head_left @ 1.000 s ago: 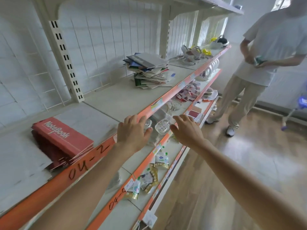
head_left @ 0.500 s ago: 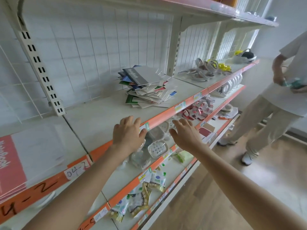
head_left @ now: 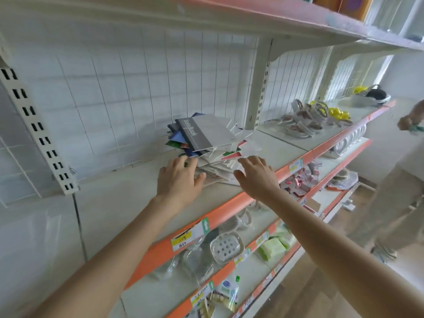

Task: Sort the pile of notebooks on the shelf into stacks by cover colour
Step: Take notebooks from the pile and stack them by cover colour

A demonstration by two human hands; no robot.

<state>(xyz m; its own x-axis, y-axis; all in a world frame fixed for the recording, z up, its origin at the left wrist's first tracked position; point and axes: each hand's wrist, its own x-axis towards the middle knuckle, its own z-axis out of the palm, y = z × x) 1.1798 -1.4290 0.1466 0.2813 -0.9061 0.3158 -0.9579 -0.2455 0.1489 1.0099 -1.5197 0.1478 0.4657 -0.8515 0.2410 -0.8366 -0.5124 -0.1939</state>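
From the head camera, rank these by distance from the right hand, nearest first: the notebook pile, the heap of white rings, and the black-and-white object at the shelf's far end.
1. The notebook pile: just beyond the fingertips of the right hand, slightly left of it.
2. The heap of white rings: farther along to the right, in the next bay.
3. The black-and-white object: at the far right end.

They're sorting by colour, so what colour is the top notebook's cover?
The top notebook is pale grey with a dark grey lettered band; head view.
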